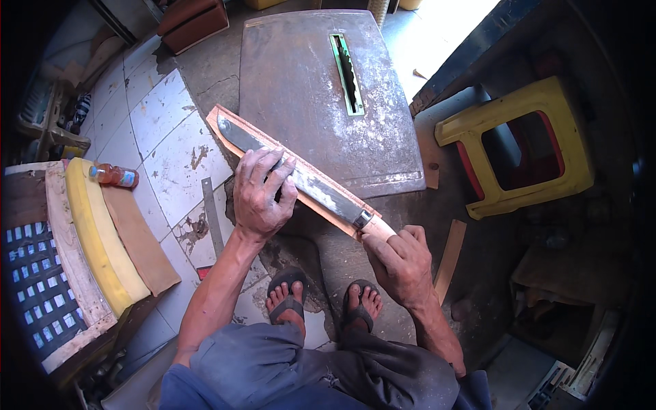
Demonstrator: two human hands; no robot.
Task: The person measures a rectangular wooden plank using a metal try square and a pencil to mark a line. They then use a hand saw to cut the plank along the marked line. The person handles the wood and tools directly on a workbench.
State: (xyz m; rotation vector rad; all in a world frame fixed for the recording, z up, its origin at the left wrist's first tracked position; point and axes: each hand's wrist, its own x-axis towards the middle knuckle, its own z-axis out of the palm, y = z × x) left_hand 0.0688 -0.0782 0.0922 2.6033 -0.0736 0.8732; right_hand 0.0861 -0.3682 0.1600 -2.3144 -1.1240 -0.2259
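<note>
A long knife with a broad dark blade and a pale wooden handle lies along a reddish wooden board. It runs slantwise, its tip at the upper left and its handle toward me at the lower right. My left hand is closed over blade and board near the middle, fingers curled across the top. My right hand grips the wooden handle just behind the metal collar. Beyond the board stands a worn metal saw table, with a toothed blade in its green-rimmed slot.
A yellow and red plastic stool lies on its side at right. A wood strip is by my right forearm. At left are a yellow-edged bench, a bottle and a steel ruler on white tiles. A cable runs near my feet.
</note>
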